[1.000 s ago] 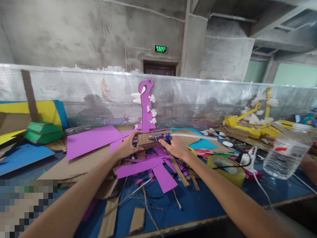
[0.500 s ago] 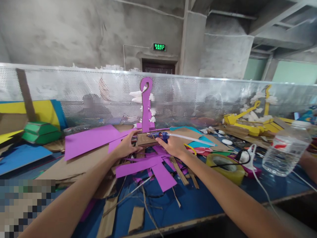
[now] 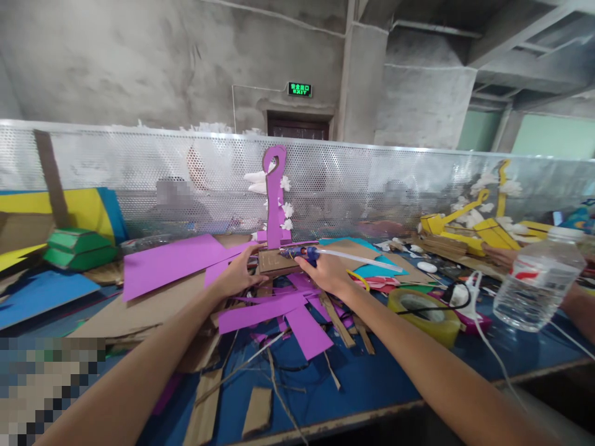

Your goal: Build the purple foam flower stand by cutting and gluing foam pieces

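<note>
My right hand (image 3: 324,267) is closed around a blue hot glue gun (image 3: 307,253), and a long clear glue stick (image 3: 362,259) juts out of its back end. The gun's nozzle points left, over a brown cardboard box (image 3: 274,263). At the left side of that box, my left hand (image 3: 240,271) grips its edge between thumb and fingers. From the back of the box rises a tall purple hooked cardboard piece (image 3: 274,204), upright, with white tufts along its right side. Purple paper strips (image 3: 267,311) lie in front of the box.
Purple sheets (image 3: 171,263) and a green box (image 3: 80,249) lie to the left. On the right stand a tape roll (image 3: 430,316), a water bottle (image 3: 539,279) and yellow cardboard pieces (image 3: 499,235). Behind runs a perforated metal screen (image 3: 218,161). Another person's hand (image 3: 501,254) shows at right.
The glue gun's nozzle has shifted slightly right along the box, while my left hand stays in place. Another person's hand has appeared by the yellow pieces.
</note>
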A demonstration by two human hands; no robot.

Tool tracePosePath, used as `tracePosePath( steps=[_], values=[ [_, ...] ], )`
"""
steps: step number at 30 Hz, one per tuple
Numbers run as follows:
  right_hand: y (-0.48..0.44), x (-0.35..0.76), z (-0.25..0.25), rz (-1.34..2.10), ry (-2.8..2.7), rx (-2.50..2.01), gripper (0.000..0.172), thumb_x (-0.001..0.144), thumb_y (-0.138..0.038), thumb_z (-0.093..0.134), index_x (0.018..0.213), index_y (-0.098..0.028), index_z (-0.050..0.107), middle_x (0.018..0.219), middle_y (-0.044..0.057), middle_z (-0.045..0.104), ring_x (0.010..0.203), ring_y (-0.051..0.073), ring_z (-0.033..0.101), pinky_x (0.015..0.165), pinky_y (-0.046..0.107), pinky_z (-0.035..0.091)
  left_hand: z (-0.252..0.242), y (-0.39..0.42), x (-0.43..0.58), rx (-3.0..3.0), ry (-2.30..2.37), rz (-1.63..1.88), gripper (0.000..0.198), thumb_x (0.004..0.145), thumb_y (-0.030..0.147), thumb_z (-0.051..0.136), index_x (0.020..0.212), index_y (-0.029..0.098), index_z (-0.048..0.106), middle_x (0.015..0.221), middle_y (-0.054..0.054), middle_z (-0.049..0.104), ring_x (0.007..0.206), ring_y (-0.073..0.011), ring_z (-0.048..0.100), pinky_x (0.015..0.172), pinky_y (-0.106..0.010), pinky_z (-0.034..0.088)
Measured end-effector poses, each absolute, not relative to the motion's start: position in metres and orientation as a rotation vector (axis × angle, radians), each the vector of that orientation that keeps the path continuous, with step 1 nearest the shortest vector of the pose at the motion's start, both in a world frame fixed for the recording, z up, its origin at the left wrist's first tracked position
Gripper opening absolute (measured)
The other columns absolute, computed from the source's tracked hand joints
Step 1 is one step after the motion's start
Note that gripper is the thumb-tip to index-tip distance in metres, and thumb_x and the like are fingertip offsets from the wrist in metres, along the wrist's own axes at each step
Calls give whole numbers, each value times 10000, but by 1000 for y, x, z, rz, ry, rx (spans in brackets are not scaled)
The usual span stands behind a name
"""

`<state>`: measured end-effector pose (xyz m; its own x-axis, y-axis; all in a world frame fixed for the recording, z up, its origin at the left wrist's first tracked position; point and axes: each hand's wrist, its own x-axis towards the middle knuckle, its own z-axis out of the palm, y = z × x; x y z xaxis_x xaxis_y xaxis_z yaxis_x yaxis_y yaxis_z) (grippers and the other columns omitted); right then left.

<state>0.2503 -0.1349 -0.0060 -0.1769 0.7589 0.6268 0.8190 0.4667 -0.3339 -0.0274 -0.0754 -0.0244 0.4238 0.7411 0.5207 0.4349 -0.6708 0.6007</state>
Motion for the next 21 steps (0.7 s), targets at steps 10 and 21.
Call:
tracePosePath(
  steps=[10,21],
  values=[
    [-134,259,-5,-49,-1987,-1287,463,972,-602,441,919,-236,719,852,44,746,818,234,684,654,276,382,-25,-75,-28,2187,937,1191,899,617,341,864,1420,231,474,1445,-158,534,1288,-351,561,1102,-566,426],
    [-137,265,-1,-14,-2071,-1235,461,959,-570,477,753,-211,680,743,40,706,725,209,639,635,278,369,-24,-76,-26,2253,961,1151,867,688,358,831,1438,271,405,1474,-133,488,1319,-315,530,1084,-526,466]
  ],
)
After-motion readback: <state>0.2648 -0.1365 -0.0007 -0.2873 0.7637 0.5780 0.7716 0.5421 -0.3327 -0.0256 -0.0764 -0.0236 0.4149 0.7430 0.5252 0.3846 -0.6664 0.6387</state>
